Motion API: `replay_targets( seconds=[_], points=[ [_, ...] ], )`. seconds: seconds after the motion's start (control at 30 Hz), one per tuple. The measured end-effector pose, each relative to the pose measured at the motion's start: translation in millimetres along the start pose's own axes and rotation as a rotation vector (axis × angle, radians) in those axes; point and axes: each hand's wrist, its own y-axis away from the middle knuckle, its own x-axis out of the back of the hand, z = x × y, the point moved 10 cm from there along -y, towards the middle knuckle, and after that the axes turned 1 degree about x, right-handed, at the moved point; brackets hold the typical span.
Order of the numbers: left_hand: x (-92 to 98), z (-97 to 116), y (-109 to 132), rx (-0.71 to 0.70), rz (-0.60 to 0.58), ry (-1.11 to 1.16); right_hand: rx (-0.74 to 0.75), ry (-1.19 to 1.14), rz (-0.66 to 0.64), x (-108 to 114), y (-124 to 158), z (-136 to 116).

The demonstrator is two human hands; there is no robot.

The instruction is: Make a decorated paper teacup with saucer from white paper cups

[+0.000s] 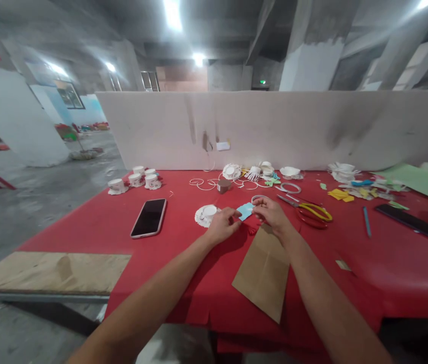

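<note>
A small light-blue piece of paper (245, 211) is between my two hands, just above the red-covered table. My left hand (221, 224) has its fingers curled in a pinch at the paper's left edge. At its right edge, the fingertips of my right hand (272, 215) are pressed together on the paper. Just left of my left hand lies a white paper cup with a cut, fringed rim (203, 215), partly covered by that hand. Under my right wrist rests a brown sheet of card (263, 275). Behind the right fingers, a white ring (260, 197) shows in part.
Scissors with yellow and red handles (314, 212) lie right of my right hand. A phone (149, 217) and several white cups (152, 181) are on the left. A brown tape roll (223, 186), paper scraps (341, 195), a blue pen (367, 221) and a dark phone (417, 224) lie around.
</note>
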Motion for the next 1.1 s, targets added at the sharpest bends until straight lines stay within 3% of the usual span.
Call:
replay_targets(
  seconds=[0.17, 0.27, 0.33, 0.47, 0.57, 0.63, 0.73, 0.83, 0.93, 1.1],
  points=[
    [-26.4, 29, -15, -0.241, -0.26, -0.215, 0.011, 0.023, 0.039, 8, -2, 3],
    [-41.6, 29, -23, -0.228, -0.389, -0.266, 0.039, 0.006, 0.019, 6, -3, 2],
    [-45.8, 25, -26, -0.183, -0.409, -0.241, 0.064, -0.003, 0.006, 4, -2, -1],
    [-38.8, 15, -25, -0.079, -0.325, -0.187, 0.084, -0.024, 0.036, 7, 0, -9],
    [-24.3, -4, -21, 0.085, -0.213, -0.039, 0.119, -0.066, 0.066, 8, 4, -17],
    [-17.7, -23, -15, 0.25, -0.142, 0.23, 0.14, -0.106, 0.081, 9, 5, -21],
    [-20.7, -48, -4, 0.506, -0.046, 0.807, 0.152, -0.176, 0.074, 5, 7, -20],
    [-28.2, -59, 4, 0.674, 0.022, 1.23, 0.162, -0.209, 0.023, -6, 8, -17],
    [-27.7, -59, 4, 0.686, 0.056, 1.387, 0.176, -0.158, -0.037, -21, 11, -14],
    [-24.8, -59, 0, 0.618, 0.08, 1.385, 0.203, -0.058, -0.038, -33, 16, -14]
  ],
)
